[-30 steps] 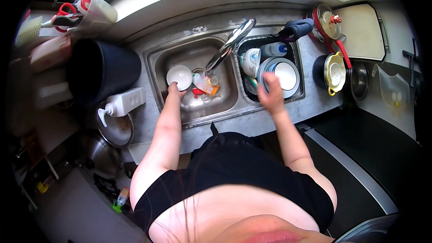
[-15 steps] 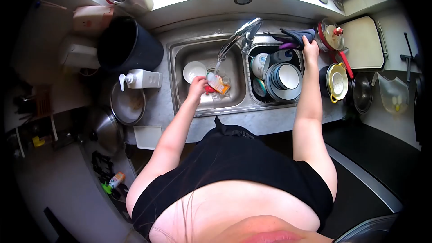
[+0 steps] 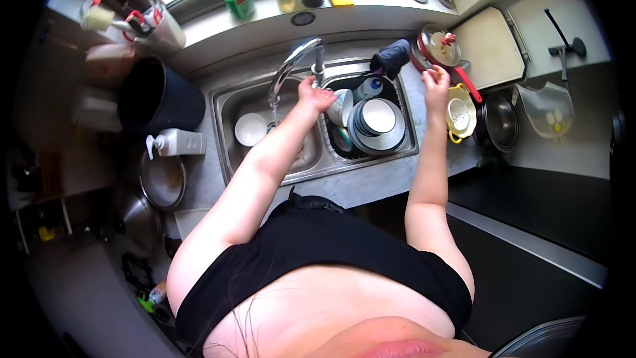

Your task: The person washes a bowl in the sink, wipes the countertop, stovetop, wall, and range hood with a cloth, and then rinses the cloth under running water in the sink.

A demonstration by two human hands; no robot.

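My left hand (image 3: pixel 317 96) is at the base of the chrome faucet (image 3: pixel 295 59), fingers stretched out and apart, holding nothing that I can see. Below the spout a white bowl (image 3: pixel 251 130) sits in the left sink basin (image 3: pixel 228 103); my forearm hides much of what lies beside it. My right hand (image 3: pixel 435 83) is over the counter beside the red-rimmed pan, its fingers loosely bent and apart, with nothing visible in them. A dark, soft fabric bundle (image 3: pixel 391 58) rests at the back edge of the right basin, apart from that hand.
Stacked plates and bowls (image 3: pixel 379 117) fill the drying rack in the right basin. A red-handled pan (image 3: pixel 439 48) and yellow colander (image 3: pixel 460 111) stand to the right. On the left are a white pump bottle (image 3: pixel 175 142) and a dark bin (image 3: pixel 162 96).
My left hand has left the orange-white packet in the left basin and moved up to the faucet. My right hand has let go of the dark fabric bundle and come down beside it.
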